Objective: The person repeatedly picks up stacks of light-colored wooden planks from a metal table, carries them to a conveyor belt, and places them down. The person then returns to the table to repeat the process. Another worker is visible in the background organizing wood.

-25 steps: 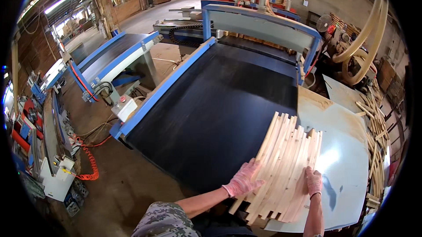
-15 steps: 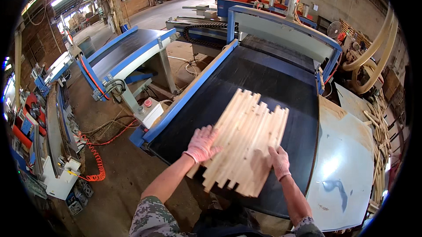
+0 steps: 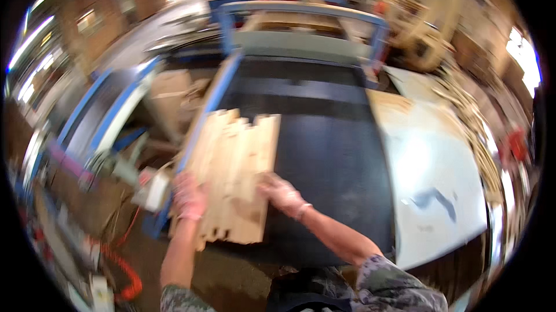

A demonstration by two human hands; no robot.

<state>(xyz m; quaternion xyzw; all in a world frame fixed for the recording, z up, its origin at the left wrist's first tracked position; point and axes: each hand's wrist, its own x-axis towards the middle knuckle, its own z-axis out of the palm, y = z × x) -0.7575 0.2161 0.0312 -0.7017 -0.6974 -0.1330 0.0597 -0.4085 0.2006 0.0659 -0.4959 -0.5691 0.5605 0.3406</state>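
Black surface (image 3: 333,150) carries wooden strips (image 3: 237,161)

The black surface fills the middle, a pale sheet (image 3: 425,161) along its right and a blue rail (image 3: 220,92) along its left. Side by side, the wooden strips lie just beside the rail. The gloved left hand (image 3: 190,196) is at their left edge, the gloved right hand (image 3: 284,195) at their right; through the blur, I cannot tell whether the fingers (image 3: 266,183) are clamped.

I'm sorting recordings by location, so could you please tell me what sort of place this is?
Probably a woodworking workshop: light wooden strips lie on a black, blue-framed conveyor belt, and more strips seem heaped at the right, though blurred.
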